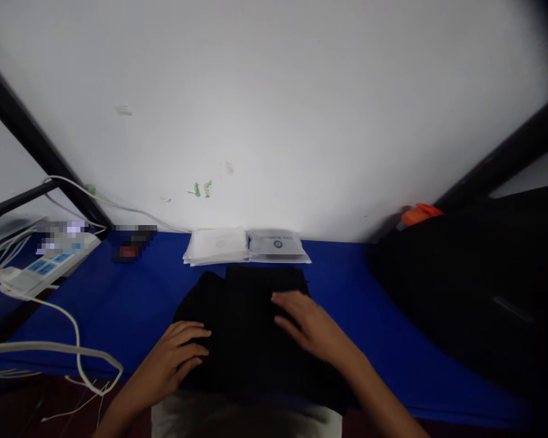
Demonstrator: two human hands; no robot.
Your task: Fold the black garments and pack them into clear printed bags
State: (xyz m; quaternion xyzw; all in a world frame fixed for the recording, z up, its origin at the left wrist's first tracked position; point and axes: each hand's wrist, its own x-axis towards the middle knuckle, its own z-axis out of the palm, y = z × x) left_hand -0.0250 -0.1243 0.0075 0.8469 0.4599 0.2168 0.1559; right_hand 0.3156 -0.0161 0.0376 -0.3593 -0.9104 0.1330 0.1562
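A piece of black cloth, perhaps a garment, lies spread on the blue table in front of me. Its far edge shows a raised or folded flap, but dark fabric hides the details. On the cloth's left side rests my left hand, fingers apart and holding nothing. My right hand lies over the right half of the cloth, fingers stretched out toward the left. Just beyond the cloth are a stack of white packets and a frosted plastic bag with dark contents and a round printed mark.
A white power strip with tangled cables occupies the left. A blurred dark object lies near the wall. A large black heap and an orange item fill the right side of the blue table.
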